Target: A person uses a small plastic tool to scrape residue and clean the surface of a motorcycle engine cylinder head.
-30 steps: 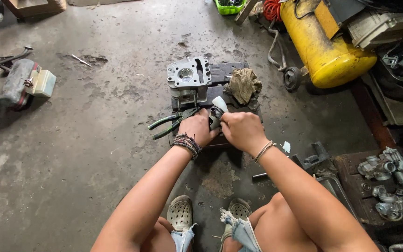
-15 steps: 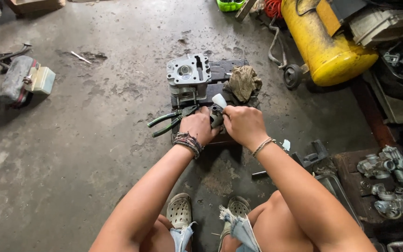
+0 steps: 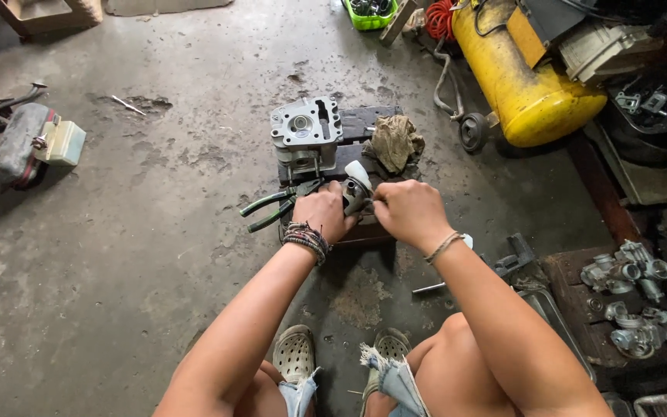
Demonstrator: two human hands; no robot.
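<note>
Grey metal, a small engine part (image 3: 355,190), is gripped between both hands just above a dark block (image 3: 364,127) on the concrete floor (image 3: 140,255). The left hand (image 3: 324,213) is wrapped around the part's lower body, fingers curled tight on it, while green-handled pliers (image 3: 272,208) lie touching that hand at its nine o'clock. The right hand (image 3: 409,211) is closed at the part's three o'clock side, its fingertips pinched narrow on something too small to make out. A cylinder head (image 3: 306,130) rests on the block at twelve o'clock from the hands, with a crumpled rag (image 3: 395,141) just beside it at two o'clock. A yellow tank (image 3: 515,77) lies further off at two o'clock.

Judged from the grip, a small piece is being fitted to or pulled from the part; a steady hold by the left hand and a fine, straight pull or push by the right would be called for. What is pinched is hidden by the fingers, and the part's far face cannot be seen.
</note>
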